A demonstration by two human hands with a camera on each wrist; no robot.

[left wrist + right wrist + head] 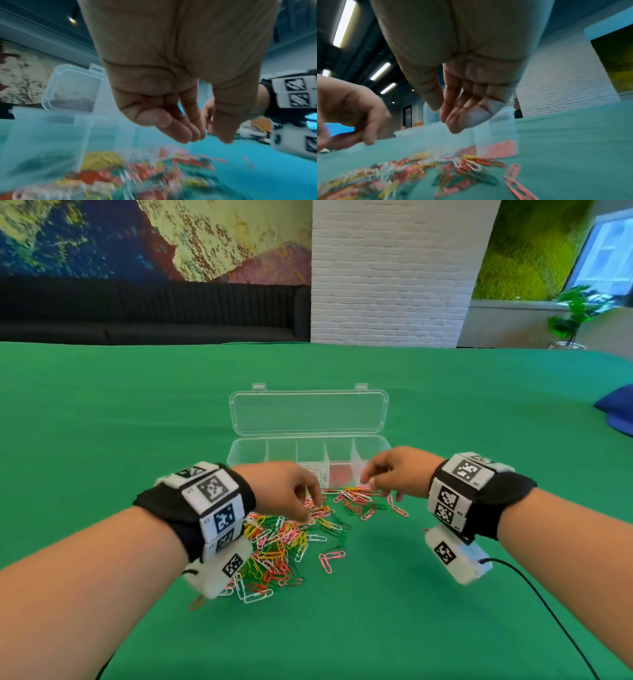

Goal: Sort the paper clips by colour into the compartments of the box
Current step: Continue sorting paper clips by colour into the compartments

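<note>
A: Wide desk (445, 412) under green cloth. On it, a clear plastic compartment box (380, 445), lid folded back behind.

B: Inside?

A: Pink clips at the bottom of one compartment toward the right end, white ones in the next; yellow ones further left in the blurred left wrist view. Far-left contents impossible to tell.

B: And the loose ones?

A: A mixed heap of pink, yellow, green, white and orange wire paper clips (274, 546), spread on the cloth just in front of the box, a few pink strays beside it.

B: Hands?

A: Left hand (279, 491) low over the heap, fingers curled downward, nothing visibly pinched. Right hand (397, 472) above the heap's far edge near the box's front wall, fingers loosely bent, nothing seen in them.
</note>
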